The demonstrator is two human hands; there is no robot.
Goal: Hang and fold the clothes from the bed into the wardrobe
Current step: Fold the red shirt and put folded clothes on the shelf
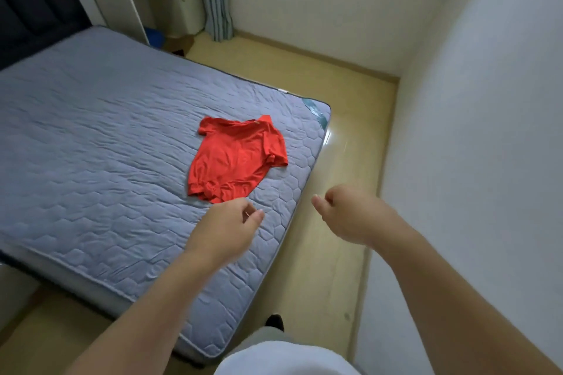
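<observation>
Shirt [235, 158] lies on bed [91, 137] just beyond both hands [227, 222] [350, 213].

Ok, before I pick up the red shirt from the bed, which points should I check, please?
1. Red shirt lies alone on the mattress, with nothing on top of it: ok.
2. Left hand is empty and near the shirt's hem: ok.
3. Right hand is empty, but it hangs over the floor beside the bed, away from the shirt: not ok.
4. Shirt lies flat: the hem is bunched and one sleeve is folded over: not ok.
5. Wardrobe and hanger are ready: neither is in view: cannot tell.
</observation>
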